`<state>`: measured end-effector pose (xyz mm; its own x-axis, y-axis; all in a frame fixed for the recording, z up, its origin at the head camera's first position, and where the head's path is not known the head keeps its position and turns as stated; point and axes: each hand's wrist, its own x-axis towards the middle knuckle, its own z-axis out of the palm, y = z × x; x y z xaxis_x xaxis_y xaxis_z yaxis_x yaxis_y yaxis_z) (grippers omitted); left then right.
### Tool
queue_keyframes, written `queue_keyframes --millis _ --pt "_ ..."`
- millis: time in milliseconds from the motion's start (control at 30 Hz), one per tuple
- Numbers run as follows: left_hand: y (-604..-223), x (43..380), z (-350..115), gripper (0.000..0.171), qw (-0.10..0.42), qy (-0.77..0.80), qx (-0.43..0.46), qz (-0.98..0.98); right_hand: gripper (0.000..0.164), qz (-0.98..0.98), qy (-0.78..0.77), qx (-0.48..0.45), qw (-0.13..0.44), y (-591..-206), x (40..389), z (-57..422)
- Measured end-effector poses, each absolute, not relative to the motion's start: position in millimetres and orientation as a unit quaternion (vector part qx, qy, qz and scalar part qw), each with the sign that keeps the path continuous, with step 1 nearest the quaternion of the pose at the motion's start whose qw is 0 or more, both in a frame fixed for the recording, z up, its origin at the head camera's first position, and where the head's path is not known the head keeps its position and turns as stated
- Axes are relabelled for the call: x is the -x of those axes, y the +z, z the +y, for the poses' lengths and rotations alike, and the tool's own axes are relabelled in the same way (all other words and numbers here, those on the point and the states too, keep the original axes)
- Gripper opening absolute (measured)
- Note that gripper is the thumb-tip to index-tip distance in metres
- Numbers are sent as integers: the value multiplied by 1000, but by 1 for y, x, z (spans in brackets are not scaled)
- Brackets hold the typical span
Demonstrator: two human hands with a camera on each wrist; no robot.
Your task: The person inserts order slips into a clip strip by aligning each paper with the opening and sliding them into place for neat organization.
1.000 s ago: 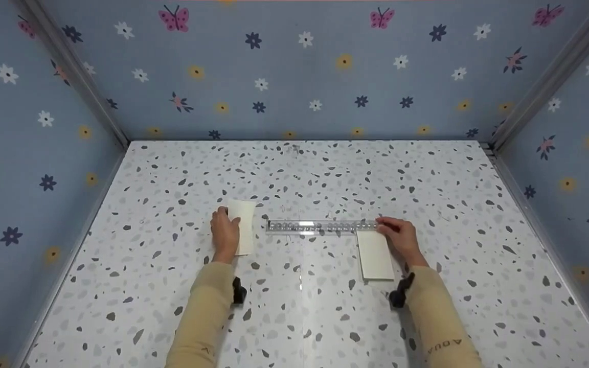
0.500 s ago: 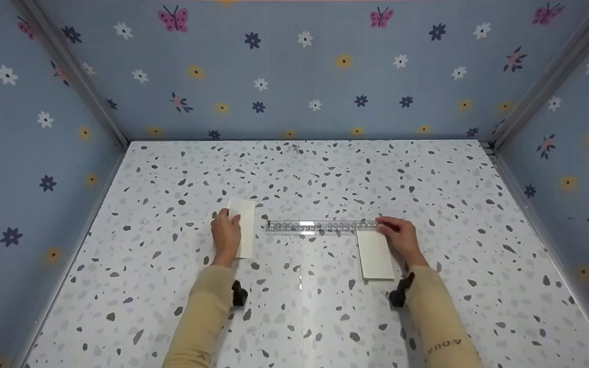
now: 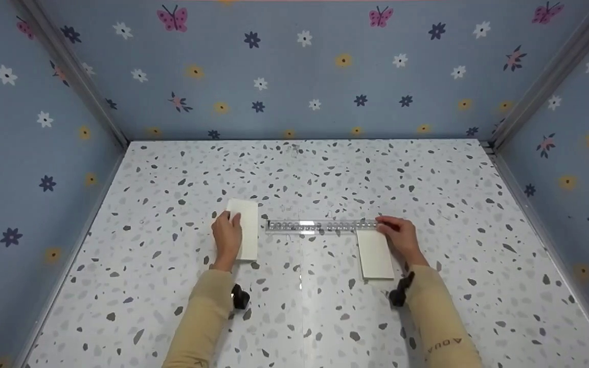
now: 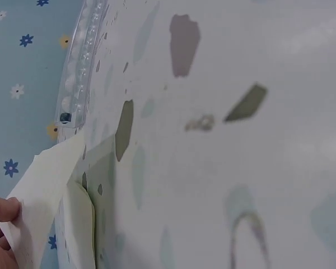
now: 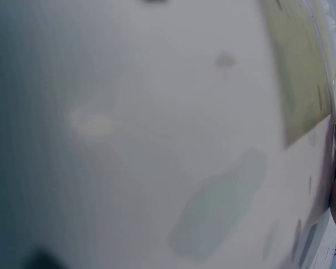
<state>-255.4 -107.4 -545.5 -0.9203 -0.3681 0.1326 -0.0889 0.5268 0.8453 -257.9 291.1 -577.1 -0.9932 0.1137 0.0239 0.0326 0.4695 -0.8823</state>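
My left hand (image 3: 227,235) pinches a cream paper sheet (image 4: 47,176) between thumb and fingers at its left side. In the left wrist view, that sheet is raised at an angle over a second cream piece of paper (image 4: 78,224). A long clear plastic case (image 3: 320,226) with a row of round beads inside lies across the middle of the table. Thumb and forefinger of my right hand (image 3: 401,236) hold its right end. Just below that end, beside the right hand, lies a cream rectangular paper packet (image 3: 375,255); part of it shows in the right wrist view.
A white speckled table (image 3: 299,174) is enclosed by blue flowered walls (image 3: 294,61) at the back and both sides. Black wrist camera mounts (image 3: 240,296) sit on the inner side of each beige sleeve (image 3: 202,312).
The cream sheet at the left has swung slightly right and toward me, showing more of its face, with small shifts of the left hand. The right hand and the case have stayed put.
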Motion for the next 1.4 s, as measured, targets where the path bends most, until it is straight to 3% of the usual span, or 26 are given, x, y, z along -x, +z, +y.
queue_keyframes --millis 300,567,1400 --pt "-547 250 -104 24 140 -470 -155 -858 25 -850 524 46 30 -577 258 291" --pt "-552 244 -101 26 141 -478 -167 -851 22 -853 518 25 58 -578 258 291" --pt "-561 223 -84 22 87 -528 -182 -825 22 -846 530 28 56 -578 257 292"
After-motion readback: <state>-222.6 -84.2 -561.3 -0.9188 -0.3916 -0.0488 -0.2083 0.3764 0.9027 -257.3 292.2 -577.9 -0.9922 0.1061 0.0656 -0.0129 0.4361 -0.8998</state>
